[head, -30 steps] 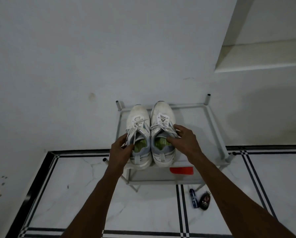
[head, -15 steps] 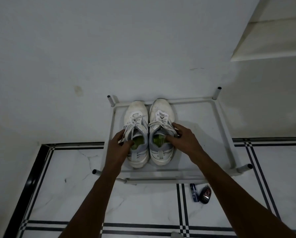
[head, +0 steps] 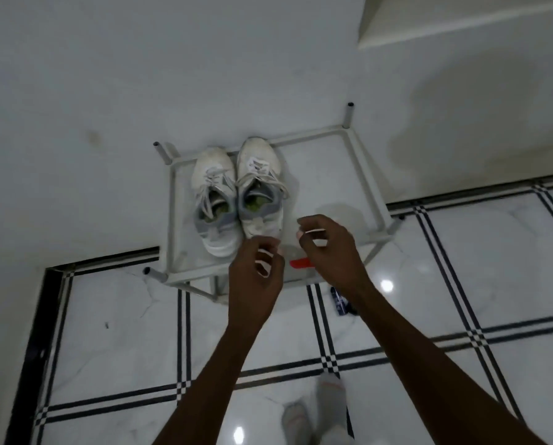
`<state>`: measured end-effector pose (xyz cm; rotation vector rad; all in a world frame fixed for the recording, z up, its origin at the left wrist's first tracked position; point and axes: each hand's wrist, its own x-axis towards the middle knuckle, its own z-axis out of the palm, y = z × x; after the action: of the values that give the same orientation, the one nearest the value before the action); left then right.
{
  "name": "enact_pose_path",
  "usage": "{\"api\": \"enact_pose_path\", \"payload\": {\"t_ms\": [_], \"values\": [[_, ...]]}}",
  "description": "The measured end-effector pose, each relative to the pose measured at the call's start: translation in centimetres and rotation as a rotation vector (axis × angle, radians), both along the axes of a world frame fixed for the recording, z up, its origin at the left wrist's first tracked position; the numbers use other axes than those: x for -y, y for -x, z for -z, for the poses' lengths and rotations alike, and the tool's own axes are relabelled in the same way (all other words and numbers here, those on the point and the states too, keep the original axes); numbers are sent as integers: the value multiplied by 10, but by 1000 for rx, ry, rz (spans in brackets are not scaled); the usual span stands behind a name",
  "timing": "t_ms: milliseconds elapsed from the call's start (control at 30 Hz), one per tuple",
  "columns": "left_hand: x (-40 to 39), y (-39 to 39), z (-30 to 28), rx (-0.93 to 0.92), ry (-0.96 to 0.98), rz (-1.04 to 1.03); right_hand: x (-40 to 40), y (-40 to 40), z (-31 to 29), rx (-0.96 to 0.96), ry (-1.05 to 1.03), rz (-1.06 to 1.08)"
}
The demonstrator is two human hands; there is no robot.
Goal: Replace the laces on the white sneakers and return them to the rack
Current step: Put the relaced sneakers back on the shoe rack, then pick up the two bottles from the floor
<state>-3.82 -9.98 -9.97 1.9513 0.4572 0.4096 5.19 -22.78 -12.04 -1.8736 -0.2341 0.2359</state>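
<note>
Two white sneakers stand side by side on the top shelf of a low white rack (head: pixel 373 187) against the wall, toes toward the wall. The left sneaker (head: pixel 214 194) and the right sneaker (head: pixel 258 184) both carry white laces, loose at the collar. My left hand (head: pixel 257 268) hovers just in front of their heels, fingers loosely curled and holding nothing. My right hand (head: pixel 328 245) hangs beside it over the rack's front right part, also loosely curled and holding nothing. Neither hand touches a shoe.
A red tag (head: pixel 301 262) shows at the rack's front edge. A small dark blue object (head: pixel 339 300) lies on the tiled floor behind my right forearm. My socked feet (head: pixel 317 409) stand on the tiles below. A wall ledge (head: pixel 461 24) juts out at top right.
Both hands have let go of the sneakers and drawn back toward me. The sneakers stay on the rack. The view has pulled back and swung left.
</note>
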Motion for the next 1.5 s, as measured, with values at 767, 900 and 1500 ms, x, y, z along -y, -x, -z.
{"api": "enact_pose_path", "payload": {"t_ms": [767, 900, 1500], "values": [[208, -24, 487, -781, 371, 11, 241, 10, 464, -465, 307, 134], [215, -54, 573, -813, 169, -47, 234, 2, 561, -483, 372, 185], [235, -61, 612, -856, 209, -44, 232, -8, 592, -598, 325, 340]]}}
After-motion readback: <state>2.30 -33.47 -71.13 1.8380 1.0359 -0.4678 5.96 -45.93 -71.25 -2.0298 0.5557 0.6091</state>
